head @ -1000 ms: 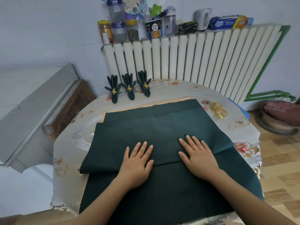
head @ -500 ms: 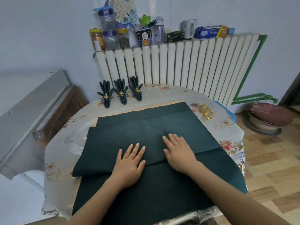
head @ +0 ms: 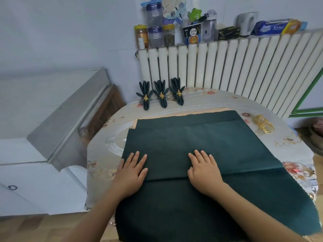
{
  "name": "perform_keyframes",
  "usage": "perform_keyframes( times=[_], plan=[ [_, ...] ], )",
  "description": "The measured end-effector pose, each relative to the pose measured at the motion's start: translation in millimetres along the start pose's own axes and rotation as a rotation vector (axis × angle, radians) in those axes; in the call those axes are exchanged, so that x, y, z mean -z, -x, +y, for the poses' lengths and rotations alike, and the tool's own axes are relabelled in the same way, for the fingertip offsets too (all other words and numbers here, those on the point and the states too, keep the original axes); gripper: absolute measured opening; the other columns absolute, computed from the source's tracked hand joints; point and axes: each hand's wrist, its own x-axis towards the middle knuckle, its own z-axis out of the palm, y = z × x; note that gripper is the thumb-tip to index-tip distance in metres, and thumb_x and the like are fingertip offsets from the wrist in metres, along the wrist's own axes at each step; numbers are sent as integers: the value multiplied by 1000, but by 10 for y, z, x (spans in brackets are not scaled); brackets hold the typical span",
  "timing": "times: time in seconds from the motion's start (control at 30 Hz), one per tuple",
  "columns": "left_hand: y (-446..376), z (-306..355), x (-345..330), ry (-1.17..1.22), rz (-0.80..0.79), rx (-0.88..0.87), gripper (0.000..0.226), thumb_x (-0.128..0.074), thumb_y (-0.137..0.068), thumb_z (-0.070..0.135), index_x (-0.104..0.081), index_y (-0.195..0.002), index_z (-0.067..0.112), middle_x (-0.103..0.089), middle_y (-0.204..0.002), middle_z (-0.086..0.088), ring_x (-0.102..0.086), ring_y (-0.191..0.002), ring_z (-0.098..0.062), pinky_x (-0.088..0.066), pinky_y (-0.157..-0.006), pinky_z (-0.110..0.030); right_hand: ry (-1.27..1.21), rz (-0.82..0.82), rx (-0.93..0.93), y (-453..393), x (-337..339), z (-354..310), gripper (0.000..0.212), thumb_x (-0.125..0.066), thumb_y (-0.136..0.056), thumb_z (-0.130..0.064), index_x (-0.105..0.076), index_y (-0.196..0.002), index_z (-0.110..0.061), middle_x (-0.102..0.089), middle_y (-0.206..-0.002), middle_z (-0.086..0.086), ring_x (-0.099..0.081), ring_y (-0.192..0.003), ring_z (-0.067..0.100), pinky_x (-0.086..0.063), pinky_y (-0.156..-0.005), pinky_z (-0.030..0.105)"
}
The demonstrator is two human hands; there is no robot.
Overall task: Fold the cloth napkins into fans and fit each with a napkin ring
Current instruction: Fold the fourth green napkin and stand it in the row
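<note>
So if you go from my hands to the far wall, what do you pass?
Left hand and right hand pressing the green napkin → three finished napkin fans → white radiator → jars and boxes on top of it.

Napkin (head: pixel 201 137) on table (head: pixel 288 151), fans (head: pixel 161 96) behind, rings (head: pixel 264 126) right

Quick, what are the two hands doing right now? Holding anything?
Left hand: open, flat, fingers straight, pressing on the green napkin.
Right hand: open, flat on the same napkin's fold, holding nothing.
</note>
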Motion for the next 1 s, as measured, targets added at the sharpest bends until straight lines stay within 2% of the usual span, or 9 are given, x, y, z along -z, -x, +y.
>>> perform_keyframes(
  times=[0.1, 0.17, 0.2, 0.33, 0.5, 0.63, 0.7, 0.87, 1.0],
  plan=[
    [-79, 3, 46, 82, 109, 28, 47, -31, -99, 46, -29, -145, 37, -19, -156, 5, -11, -145, -17, -8, -118, -39, -64, 96, 41, -63, 5, -235, 54, -29, -94, -31, -27, -145, -13, -25, -153, 5, -18, -141, 22, -10, -116, 33],
    [-224, -13, 124, 186, 299, 58, 30, -44, -96, 38, -58, -121, 27, -47, -130, 0, -41, -126, -24, -33, -105, -38, -113, 138, 107, -66, -44, -330, 62, -12, -89, -43, -30, -144, -23, -30, -150, -1, -22, -139, 20, -13, -114, 32],
    [-315, -17, 169, 235, 367, 97, 24, -48, -95, 33, -63, -110, 22, -51, -119, -3, -47, -115, -26, -40, -97, -38, -104, 139, 134, -62, -65, -345, 71, 0, -82, -48, -28, -145, -28, -28, -151, -4, -20, -140, 19, -11, -114, 32],
    [-711, -141, 322, 270, 305, 347, 28, -55, -92, 34, -57, -116, 19, -50, -123, -9, -47, -114, -29, -43, -97, -41, -69, 117, 151, -82, -145, -319, 81, 8, -74, -54, -26, -145, -36, -26, -152, -7, -17, -140, 17, -7, -113, 32],
    [-1070, -286, 439, 500, 296, 527, 45, -68, -84, 31, -49, -122, 16, -55, -124, -8, -52, -113, -27, -44, -94, -42, -60, 148, 97, -75, -181, -318, 52, -27, -86, -48, -57, -125, -32, -58, -127, -5, -52, -119, 19, -19, -100, 29],
    [-1133, -315, 469, 636, 302, 571, 56, -72, -82, 29, -45, -128, 13, -56, -127, -5, -54, -115, -26, -44, -93, -37, -76, 237, 92, -101, -197, -310, 44, -38, -82, -45, -63, -116, -31, -62, -116, -6, -58, -108, 17, -26, -95, 30],
    [-1145, -335, 493, 667, 303, 581, 56, -74, -80, 28, -49, -128, 12, -58, -125, -5, -55, -114, -25, -43, -89, -34, -79, 245, 95, -113, -202, -315, 44, -38, -83, -45, -63, -116, -30, -62, -117, -6, -57, -109, 17, -26, -96, 29],
    [-1091, -327, 483, 724, 375, 552, 28, -75, -79, 27, -67, -101, 12, -67, -97, -1, -61, -94, -22, -45, -77, -31, -77, 254, 108, -131, -226, -312, 44, -38, -82, -45, -63, -116, -31, -61, -117, -7, -53, -110, 16, -26, -95, 29],
    [-926, -55, 552, 749, 462, 327, 8, -73, -80, 24, -67, -79, 19, -65, -77, 5, -62, -80, -15, -45, -69, -28, -136, 251, 157, -137, -184, -293, 58, -24, -83, -51, -51, -130, -30, -49, -131, -11, -40, -124, 13, -21, -106, 27]
  ],
)
